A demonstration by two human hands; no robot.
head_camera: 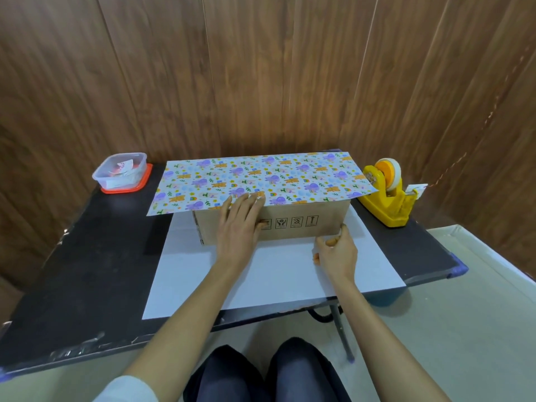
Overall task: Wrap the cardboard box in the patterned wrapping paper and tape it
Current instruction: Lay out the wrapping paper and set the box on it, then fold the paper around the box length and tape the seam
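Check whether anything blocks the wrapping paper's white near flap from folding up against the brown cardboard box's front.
Only the person's arms: the left hand lies flat on the brown cardboard box's front, forearm crossing above the white paper flap; the right hand rests on it by the box's right corner.

One counter (87, 256) carries one cardboard box (319, 211), one sheet of patterned wrapping paper (290, 172), one yellow tape dispenser (388, 198) and one clear plastic tub (120, 172), plus two hands: left hand (240, 224) and right hand (338, 253).
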